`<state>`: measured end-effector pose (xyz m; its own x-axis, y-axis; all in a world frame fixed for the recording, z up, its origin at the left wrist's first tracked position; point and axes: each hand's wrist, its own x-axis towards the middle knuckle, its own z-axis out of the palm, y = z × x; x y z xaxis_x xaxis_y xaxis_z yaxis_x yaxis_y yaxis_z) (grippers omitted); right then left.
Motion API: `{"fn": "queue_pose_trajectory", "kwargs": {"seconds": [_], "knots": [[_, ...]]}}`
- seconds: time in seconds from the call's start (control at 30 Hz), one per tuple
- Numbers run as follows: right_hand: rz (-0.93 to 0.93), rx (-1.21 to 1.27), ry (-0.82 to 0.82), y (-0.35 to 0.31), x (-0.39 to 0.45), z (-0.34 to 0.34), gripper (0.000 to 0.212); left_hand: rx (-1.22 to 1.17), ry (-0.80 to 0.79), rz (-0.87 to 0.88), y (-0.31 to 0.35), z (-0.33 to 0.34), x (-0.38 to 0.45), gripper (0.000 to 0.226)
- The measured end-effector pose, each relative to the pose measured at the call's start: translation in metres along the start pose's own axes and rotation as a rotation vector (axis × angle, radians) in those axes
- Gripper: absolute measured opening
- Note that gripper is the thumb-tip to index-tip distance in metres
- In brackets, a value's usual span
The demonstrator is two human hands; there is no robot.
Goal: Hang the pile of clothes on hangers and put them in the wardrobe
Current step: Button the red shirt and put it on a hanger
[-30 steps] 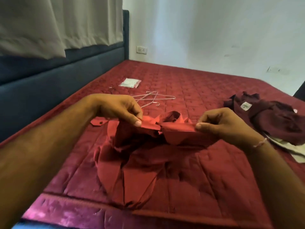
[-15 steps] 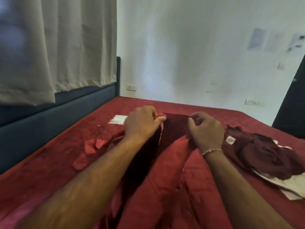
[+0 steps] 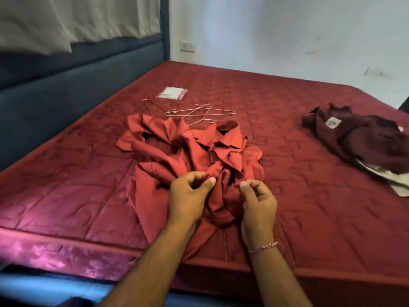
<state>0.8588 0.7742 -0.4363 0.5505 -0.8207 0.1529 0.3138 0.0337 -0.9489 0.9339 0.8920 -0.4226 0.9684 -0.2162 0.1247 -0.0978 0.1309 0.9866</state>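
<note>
A crumpled red collared shirt (image 3: 190, 156) lies in the lower middle of the frame on a dark red quilted mattress (image 3: 287, 120), its collar toward the top of the heap and its lower hem trailing to the mattress's near edge. The left hand (image 3: 188, 198) sits on the near part of the shirt with fingers curled and thumb raised, and seems to be gathering a fold of cloth, though the blur keeps the grip from being certain. The right hand (image 3: 257, 203), just beside it, has its fingers curled likewise over the fabric, thumb tip up; a thin thread bracelet (image 3: 263, 248) circles its wrist.

Just beyond the shirt's collar, a few wire hangers (image 3: 199, 113) lie crossed on the mattress. Farther up sits a small flat clear packet (image 3: 172, 93) with something white in it. At the right edge of the frame a pile of dark maroon clothes (image 3: 358, 134) rests on a pale garment (image 3: 398, 182), well apart from the shirt.

A dark blue upholstered bed frame (image 3: 66, 85) runs along the left, with a beige curtain (image 3: 73, 18) hanging above it. A white wall (image 3: 287, 29) stands behind, bearing a socket (image 3: 187, 45) near the corner.
</note>
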Motion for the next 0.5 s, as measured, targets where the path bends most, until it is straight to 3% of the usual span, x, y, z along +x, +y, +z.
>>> {"fn": "queue_pose_trajectory", "kwargs": {"seconds": [0.1, 0.27, 0.5], "knots": [[-0.179, -0.144, 0.0, -0.006, -0.013, -0.001, 0.025, 0.044, -0.016, 0.071, 0.009, 0.004, -0.007, 0.022], [-0.288, -0.108, 0.118, -0.008, -0.016, -0.005, 0.023, 0.308, -0.077, 0.254, 0.015, 0.006, -0.015, 0.022], [-0.372, -0.234, -0.035, -0.003, -0.026, -0.002, 0.021, -0.072, -0.14, 0.031, 0.017, 0.011, -0.027, 0.034]]}}
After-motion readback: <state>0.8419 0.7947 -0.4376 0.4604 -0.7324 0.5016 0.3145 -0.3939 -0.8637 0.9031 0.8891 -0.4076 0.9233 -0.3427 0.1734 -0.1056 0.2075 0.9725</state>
